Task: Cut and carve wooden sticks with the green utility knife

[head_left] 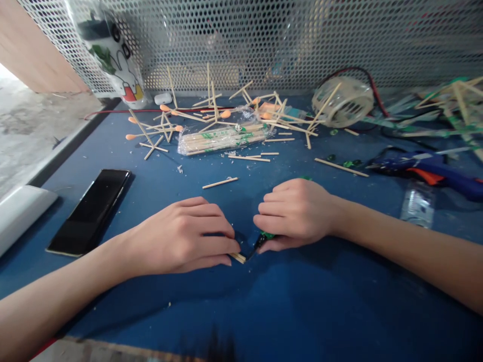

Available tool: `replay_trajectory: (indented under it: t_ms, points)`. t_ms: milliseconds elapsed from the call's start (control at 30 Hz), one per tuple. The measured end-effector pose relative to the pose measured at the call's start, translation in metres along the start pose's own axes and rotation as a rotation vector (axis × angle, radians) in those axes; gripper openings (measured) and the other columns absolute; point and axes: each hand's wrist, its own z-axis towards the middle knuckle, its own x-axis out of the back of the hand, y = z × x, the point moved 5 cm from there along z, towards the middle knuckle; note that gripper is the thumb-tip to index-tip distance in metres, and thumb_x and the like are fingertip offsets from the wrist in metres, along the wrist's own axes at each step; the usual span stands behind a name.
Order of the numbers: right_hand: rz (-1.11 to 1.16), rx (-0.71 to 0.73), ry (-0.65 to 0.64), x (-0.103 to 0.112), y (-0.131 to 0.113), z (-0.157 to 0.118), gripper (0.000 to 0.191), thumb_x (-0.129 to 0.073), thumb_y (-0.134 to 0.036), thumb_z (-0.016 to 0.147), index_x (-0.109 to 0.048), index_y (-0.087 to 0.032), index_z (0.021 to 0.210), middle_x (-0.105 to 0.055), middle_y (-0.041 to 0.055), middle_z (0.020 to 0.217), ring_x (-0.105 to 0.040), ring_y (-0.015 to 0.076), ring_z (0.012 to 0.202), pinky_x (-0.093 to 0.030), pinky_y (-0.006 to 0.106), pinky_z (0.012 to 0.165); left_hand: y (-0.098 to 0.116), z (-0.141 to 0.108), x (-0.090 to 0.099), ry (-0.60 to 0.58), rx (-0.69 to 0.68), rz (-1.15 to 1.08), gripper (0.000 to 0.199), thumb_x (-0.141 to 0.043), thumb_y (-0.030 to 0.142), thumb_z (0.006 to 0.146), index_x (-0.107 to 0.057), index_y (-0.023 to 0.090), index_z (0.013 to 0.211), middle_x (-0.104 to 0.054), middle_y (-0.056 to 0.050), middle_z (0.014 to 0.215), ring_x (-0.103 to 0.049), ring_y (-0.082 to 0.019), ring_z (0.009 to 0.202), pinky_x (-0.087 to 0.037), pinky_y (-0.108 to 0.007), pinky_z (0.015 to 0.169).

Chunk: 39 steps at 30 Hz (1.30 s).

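Observation:
My left hand (188, 236) pinches a few thin wooden sticks (237, 257) against the blue table; only their ends show past the fingertips. My right hand (298, 213) is wrapped round a green-handled tool with a narrow dark tip (258, 244). That tip reaches down to the stick ends, and its exact kind is hidden by the fingers. A short loose stick (221, 183) lies on the table beyond the two hands.
A black phone (92, 211) lies at left. Further back are a plastic-wrapped bundle of sticks (226, 140), several orange-tipped sticks (173, 110), a clear round plastic part (341, 102) and a patterned bottle (116, 60). A blue glue gun (426, 166) rests at right. Perforated metal (234, 40) borders the back.

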Motion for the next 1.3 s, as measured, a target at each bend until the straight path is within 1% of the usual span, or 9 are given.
replay_trajectory:
  t_ms: [167,267,367,600,833,1000,1067,1167,1300]
  points:
    - [-0.009,0.009,0.001,0.001,0.000,0.002,0.048,-0.043,-0.063,0.100,-0.053,-0.023,0.077,-0.051,-0.0060,0.060,-0.042,0.0129,0.053,-0.021,0.031,0.053,0.004,0.002,-0.002,0.044,-0.001,0.029,0.018,-0.055,0.030,0.106,-0.072,0.026,0.110,-0.074,0.002,0.112,-0.063,-0.013,0.099,-0.041,-0.028,0.087]
    - [-0.015,0.013,-0.003,0.001,0.000,0.004,0.048,-0.042,-0.063,0.100,-0.053,-0.023,0.076,-0.050,-0.0061,0.059,-0.042,0.0131,0.051,-0.019,0.031,0.052,0.005,0.003,-0.003,0.054,-0.007,0.063,0.020,-0.053,0.030,0.107,-0.073,0.026,0.106,-0.074,0.003,0.111,-0.062,-0.013,0.092,-0.036,-0.030,0.077]
    - [-0.018,0.015,-0.007,0.000,0.000,0.005,0.048,-0.041,-0.063,0.101,-0.053,-0.023,0.076,-0.050,-0.0061,0.059,-0.042,0.0134,0.051,-0.018,0.031,0.052,0.005,0.004,-0.004,0.057,-0.008,0.078,0.023,-0.051,0.029,0.108,-0.072,0.026,0.103,-0.074,0.004,0.109,-0.061,-0.014,0.088,-0.031,-0.032,0.072]
    - [-0.006,0.025,-0.032,0.000,-0.001,0.005,0.048,-0.036,-0.060,0.104,-0.051,-0.022,0.077,-0.050,-0.0054,0.059,-0.040,0.0123,0.051,-0.012,0.030,0.054,0.006,0.005,-0.004,0.031,-0.010,0.093,0.022,-0.050,0.026,0.107,-0.071,0.026,0.102,-0.074,0.003,0.107,-0.061,-0.016,0.088,-0.032,-0.030,0.072]
    - [0.065,-0.001,-0.176,-0.001,0.003,0.010,0.051,-0.034,-0.061,0.104,-0.058,-0.022,0.081,-0.054,-0.0040,0.062,-0.039,0.0122,0.051,-0.011,0.032,0.056,0.006,0.007,-0.002,0.018,-0.013,0.004,0.026,-0.045,0.025,0.108,-0.071,0.023,0.102,-0.073,-0.002,0.100,-0.061,-0.018,0.086,-0.042,-0.031,0.076]
    - [0.089,-0.038,-0.266,0.002,0.001,0.011,0.050,-0.036,-0.058,0.104,-0.057,-0.021,0.079,-0.055,-0.0032,0.062,-0.042,0.0122,0.053,-0.011,0.033,0.057,0.007,0.004,-0.010,-0.056,0.025,-0.132,0.030,-0.037,0.018,0.109,-0.068,0.018,0.112,-0.068,-0.004,0.101,-0.062,-0.012,0.076,-0.047,-0.023,0.069]
    - [0.085,-0.041,-0.276,0.002,0.001,0.011,0.049,-0.037,-0.057,0.104,-0.056,-0.021,0.078,-0.055,-0.0028,0.061,-0.042,0.0122,0.054,-0.011,0.033,0.057,0.008,0.002,-0.012,-0.048,0.023,-0.137,0.030,-0.036,0.018,0.110,-0.066,0.017,0.114,-0.066,-0.004,0.101,-0.063,-0.010,0.073,-0.047,-0.021,0.067]
    - [0.076,-0.015,-0.265,0.002,0.002,0.012,0.048,-0.037,-0.057,0.104,-0.055,-0.021,0.078,-0.054,-0.0033,0.061,-0.040,0.0122,0.053,-0.010,0.033,0.057,0.008,0.002,-0.013,-0.026,0.022,-0.114,0.028,-0.038,0.018,0.109,-0.067,0.016,0.110,-0.064,-0.004,0.094,-0.060,-0.011,0.070,-0.046,-0.023,0.066]
    - [0.077,0.022,-0.224,0.002,0.003,0.012,0.049,-0.034,-0.058,0.105,-0.052,-0.022,0.077,-0.051,-0.0046,0.059,-0.037,0.0125,0.051,-0.009,0.032,0.057,0.010,0.005,-0.015,-0.050,-0.011,-0.043,0.033,-0.038,0.015,0.108,-0.065,0.016,0.090,-0.057,-0.002,0.082,-0.054,-0.014,0.069,-0.041,-0.028,0.062]
